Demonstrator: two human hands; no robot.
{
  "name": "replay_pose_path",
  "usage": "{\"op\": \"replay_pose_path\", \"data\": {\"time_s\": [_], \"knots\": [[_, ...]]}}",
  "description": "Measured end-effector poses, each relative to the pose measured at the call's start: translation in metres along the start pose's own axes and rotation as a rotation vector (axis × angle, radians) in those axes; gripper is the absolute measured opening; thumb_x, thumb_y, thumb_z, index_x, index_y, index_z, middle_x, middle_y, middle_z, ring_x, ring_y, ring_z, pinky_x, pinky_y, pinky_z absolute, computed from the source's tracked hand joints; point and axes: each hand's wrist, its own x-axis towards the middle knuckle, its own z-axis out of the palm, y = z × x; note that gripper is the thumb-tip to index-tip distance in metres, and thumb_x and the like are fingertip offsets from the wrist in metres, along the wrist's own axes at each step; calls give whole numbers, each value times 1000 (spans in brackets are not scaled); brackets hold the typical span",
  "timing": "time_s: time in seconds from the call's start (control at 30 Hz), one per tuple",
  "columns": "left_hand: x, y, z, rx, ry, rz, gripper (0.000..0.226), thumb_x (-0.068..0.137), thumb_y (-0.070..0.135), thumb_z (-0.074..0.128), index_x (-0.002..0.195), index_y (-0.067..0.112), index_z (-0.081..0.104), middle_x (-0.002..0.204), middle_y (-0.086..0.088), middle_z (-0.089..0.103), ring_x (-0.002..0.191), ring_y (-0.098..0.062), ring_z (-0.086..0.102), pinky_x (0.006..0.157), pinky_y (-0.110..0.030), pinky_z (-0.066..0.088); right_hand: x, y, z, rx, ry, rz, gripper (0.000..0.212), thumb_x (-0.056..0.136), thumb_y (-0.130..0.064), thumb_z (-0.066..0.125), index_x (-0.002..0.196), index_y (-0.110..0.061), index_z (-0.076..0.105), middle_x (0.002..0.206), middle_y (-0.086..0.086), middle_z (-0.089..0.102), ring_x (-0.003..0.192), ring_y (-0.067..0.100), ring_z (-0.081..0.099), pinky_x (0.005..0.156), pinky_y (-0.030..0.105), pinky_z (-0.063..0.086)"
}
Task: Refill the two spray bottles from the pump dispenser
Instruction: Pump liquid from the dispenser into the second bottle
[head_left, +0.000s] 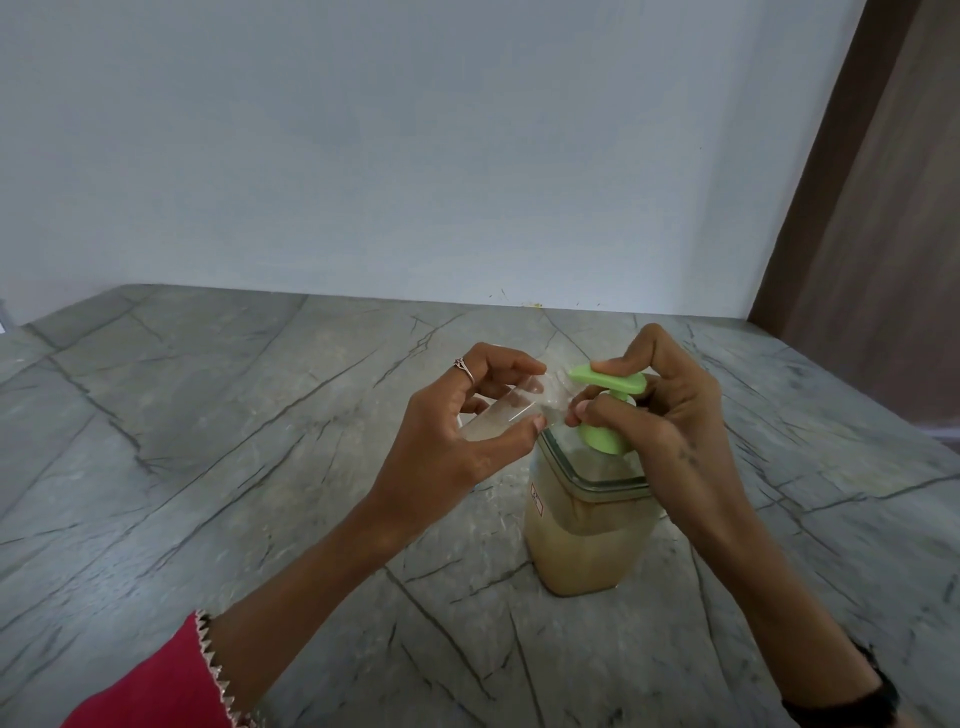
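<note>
1. Standing on the grey stone counter (208, 441), the dispenser (587, 535) is a clear square jar, partly filled with beige liquid, with a small label on its left face.
2. Its green pump head (608, 382) sits on top, the spout pointing left.
3. The right hand (665, 410) is curled over the pump: fingers lie on the flat top, and the thumb is tucked beneath, by the green neck.
4. The left hand (462, 421) grips a clear bottle (498, 410), thumb below and fingers above, closed round it.
5. The bottle is tilted almost on its side, held above the counter, its mouth end turned toward the spout; whether mouth and spout touch cannot be told through the blur.
6. A ring (464, 368) sits on the left index finger.
7. A red sleeve (156, 686) with a pale zigzag edge covers the left forearm; a dark band (878, 691) circles the right wrist.
8. Behind the counter rises a pale wall (415, 156); a brown panel (872, 208) stands at the right.
</note>
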Motion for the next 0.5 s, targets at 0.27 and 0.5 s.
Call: {"op": "replay_pose_path", "data": {"time_s": [0.27, 0.5], "knots": [[1, -1, -3, 1, 14, -10, 29, 72, 34, 63, 100, 33, 57, 101, 13, 65, 93, -4, 63, 77, -17, 49, -6, 3, 1, 43, -65, -11, 28, 76, -16, 67, 96, -29, 53, 83, 7, 71, 76, 22, 69, 64, 23, 54], [1, -1, -3, 0, 16, -19, 30, 72, 35, 63, 100, 31, 57, 101, 12, 66, 95, -6, 63, 77, -19, 50, -9, 6, -2, 57, -126, -60, 30, 79, -33, 62, 104, -45, 52, 91, 4, 72, 86, 18, 69, 70, 20, 51]]}}
